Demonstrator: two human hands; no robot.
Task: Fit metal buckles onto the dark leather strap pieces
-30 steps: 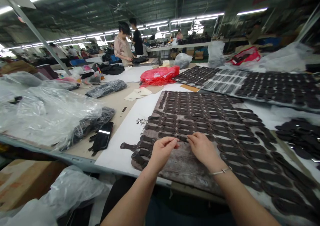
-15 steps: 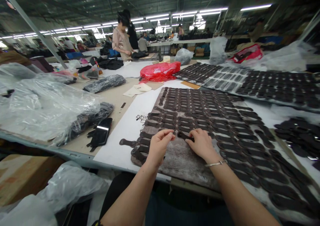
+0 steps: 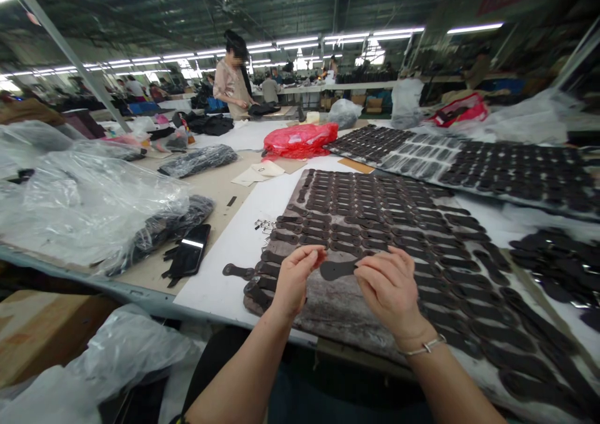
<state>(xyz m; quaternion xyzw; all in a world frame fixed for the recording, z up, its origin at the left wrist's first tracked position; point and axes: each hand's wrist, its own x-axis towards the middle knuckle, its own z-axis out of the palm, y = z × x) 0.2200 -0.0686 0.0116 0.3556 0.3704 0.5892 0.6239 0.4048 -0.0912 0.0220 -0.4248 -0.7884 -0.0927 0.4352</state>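
Between the thumb and fingers of my right hand [image 3: 391, 289] is a dark bone-shaped strap piece [image 3: 336, 270], lifted off the board with its wide rounded end pointing left. My left hand [image 3: 296, 280] is closed in a pinch just left of that piece; whatever its fingertips hold, if anything, is too small to make out. Below both hands lies a grey-brown board [image 3: 344, 314] covered with rows of similar dark strap pieces [image 3: 344, 247]. One loose strap piece [image 3: 239, 270] sticks out past the board's left edge. Small metal fittings [image 3: 266, 229] lie in a pile left of the board.
A phone [image 3: 194, 249] and clear plastic bags [image 3: 94, 192] lie on the left. Behind the board sits a red plastic bag [image 3: 300, 139]. Another board of strap pieces [image 3: 510, 164] and a dark heap of parts [image 3: 555, 267] are at right. A co-worker [image 3: 232, 83] stands across the table.
My right hand has picked the strap piece up from the board and turned it, raising it toward my left hand. The left hand stays pinched in nearly the same place.
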